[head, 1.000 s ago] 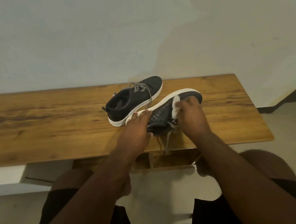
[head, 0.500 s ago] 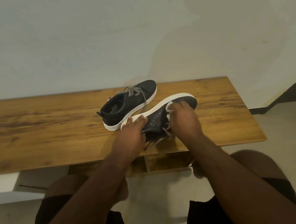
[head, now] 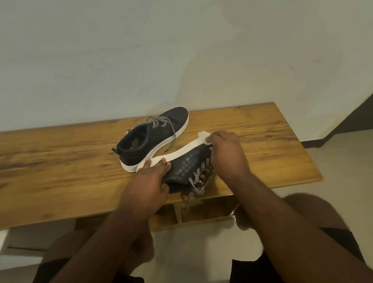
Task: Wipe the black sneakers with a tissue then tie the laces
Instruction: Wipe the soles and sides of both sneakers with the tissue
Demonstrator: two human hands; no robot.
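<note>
Right grip (head: 226,153) presses tissue (head: 204,136) on sneaker (head: 183,168) toe | near table (head: 273,155) edge

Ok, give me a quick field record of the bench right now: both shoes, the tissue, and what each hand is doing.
near shoe: black sneaker with white sole, tipped on its side, laces loose
far shoe: second black sneaker, upright on wooden bench, laces untied
tissue: white tissue at the near shoe's toe end
left hand: grips the near shoe's heel end
right hand: holds the tissue against the toe
</note>
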